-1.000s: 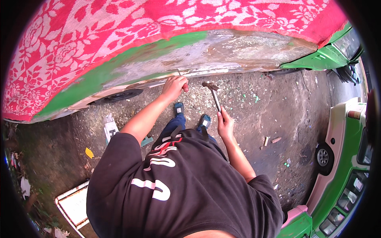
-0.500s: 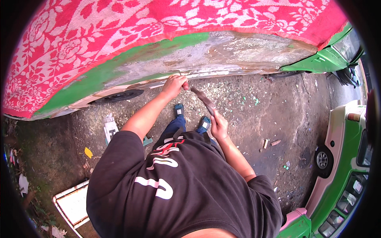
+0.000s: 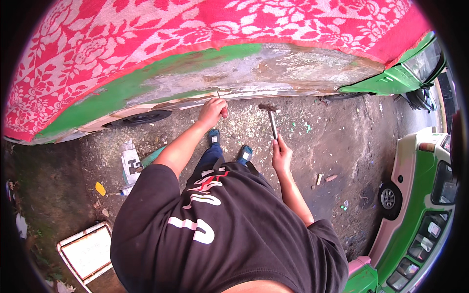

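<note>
Head view: the left hand (image 3: 212,112) is gripping a thin metal tool (image 3: 218,94), fingers curled around it. The tool is pointing at the lower edge of a worn vehicle side (image 3: 293,68); whether its tip is touching cannot be told. The right hand (image 3: 282,155) is gripping a hammer (image 3: 272,123) by the handle, fingers closed, its head hanging apart from the left hand. A pink-and-white cloth (image 3: 205,24) is covering the vehicle side's upper edge. A framed white board (image 3: 88,251) is resting toward the ground's (image 3: 351,127) near left corner.
</note>
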### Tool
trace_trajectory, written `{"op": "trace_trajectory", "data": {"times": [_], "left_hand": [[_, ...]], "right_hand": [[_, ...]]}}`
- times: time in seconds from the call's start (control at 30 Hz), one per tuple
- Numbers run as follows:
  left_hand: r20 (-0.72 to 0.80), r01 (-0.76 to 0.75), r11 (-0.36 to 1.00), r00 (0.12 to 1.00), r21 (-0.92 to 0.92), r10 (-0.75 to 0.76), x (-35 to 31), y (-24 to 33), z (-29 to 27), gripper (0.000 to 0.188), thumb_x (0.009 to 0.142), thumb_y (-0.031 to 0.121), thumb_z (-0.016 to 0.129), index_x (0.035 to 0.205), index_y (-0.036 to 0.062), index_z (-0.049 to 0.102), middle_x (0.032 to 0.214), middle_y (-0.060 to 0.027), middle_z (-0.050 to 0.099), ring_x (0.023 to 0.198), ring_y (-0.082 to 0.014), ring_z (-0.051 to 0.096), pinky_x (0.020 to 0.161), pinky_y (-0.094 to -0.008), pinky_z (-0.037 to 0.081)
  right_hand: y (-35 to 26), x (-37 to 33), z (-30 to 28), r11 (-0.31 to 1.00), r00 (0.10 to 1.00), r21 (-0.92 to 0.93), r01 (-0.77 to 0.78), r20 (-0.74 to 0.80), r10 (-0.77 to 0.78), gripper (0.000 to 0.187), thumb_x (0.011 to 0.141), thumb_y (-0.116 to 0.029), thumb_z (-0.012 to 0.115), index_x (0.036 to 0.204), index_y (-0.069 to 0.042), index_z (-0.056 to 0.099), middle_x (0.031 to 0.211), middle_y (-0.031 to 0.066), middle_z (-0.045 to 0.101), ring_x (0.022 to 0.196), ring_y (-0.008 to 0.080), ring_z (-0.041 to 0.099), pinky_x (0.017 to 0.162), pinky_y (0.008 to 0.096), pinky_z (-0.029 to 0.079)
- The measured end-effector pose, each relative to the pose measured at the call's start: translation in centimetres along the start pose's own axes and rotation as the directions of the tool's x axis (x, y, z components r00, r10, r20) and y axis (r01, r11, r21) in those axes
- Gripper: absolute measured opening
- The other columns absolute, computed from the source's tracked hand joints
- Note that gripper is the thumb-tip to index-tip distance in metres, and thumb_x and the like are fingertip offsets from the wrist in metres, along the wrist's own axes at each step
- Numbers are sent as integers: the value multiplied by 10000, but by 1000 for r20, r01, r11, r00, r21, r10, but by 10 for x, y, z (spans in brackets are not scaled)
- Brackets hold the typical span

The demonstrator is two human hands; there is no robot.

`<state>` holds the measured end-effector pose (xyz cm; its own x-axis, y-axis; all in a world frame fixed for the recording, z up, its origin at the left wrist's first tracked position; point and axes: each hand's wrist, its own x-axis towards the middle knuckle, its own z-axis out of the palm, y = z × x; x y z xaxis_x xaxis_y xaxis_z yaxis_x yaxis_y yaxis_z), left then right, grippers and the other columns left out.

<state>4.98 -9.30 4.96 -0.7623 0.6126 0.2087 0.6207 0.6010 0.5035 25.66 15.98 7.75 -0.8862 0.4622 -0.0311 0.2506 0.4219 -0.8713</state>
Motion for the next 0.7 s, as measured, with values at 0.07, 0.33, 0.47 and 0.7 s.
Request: {"op": "trace_trajectory", "data": {"times": [0.07, 0.33, 0.47, 0.7], "left_hand": [[-21, -2, 1000, 1000, -3, 2, 1, -1, 1, 220, 689, 2, 666, 864, 86, 563, 962, -51, 633, 996, -293, 587, 849, -419, 483], [-27, 2, 997, 1000, -73, -4, 4, -8, 16, 191, 707, 11, 658, 859, 85, 570, 975, -34, 628, 1005, -280, 581, 860, -418, 475], [-20, 32, 998, 999, -61, -33, 5, -15, 22, 211, 710, 2, 637, 878, 108, 566, 996, -22, 625, 1024, -281, 581, 854, -410, 488], [-37, -5, 997, 999, -81, 2, 8, -26, 21, 177, 704, 22, 665, 843, 88, 576, 929, -26, 629, 954, -267, 587, 826, -417, 479]], "right_hand": [[1, 0, -3, 1000, 1000, 4, -4, -18, 4, 341, 964, -183, 596, 1249, 4, 612, 629, 130, 573, 559, 114, 526, 552, 286, 439], [-9, -3, -12, 998, 1000, -61, -20, 14, 21, 352, 955, -191, 611, 1244, 10, 617, 595, 107, 542, 551, 91, 483, 528, 280, 408], [-11, -2, -13, 996, 999, -92, -21, 29, 24, 365, 951, -199, 617, 1245, 18, 614, 595, 98, 538, 551, 88, 480, 525, 275, 407], [-16, 4, -8, 993, 995, -105, -52, 78, 60, 370, 949, -202, 619, 1246, 17, 613, 620, 111, 568, 565, 84, 489, 540, 276, 420]]}}
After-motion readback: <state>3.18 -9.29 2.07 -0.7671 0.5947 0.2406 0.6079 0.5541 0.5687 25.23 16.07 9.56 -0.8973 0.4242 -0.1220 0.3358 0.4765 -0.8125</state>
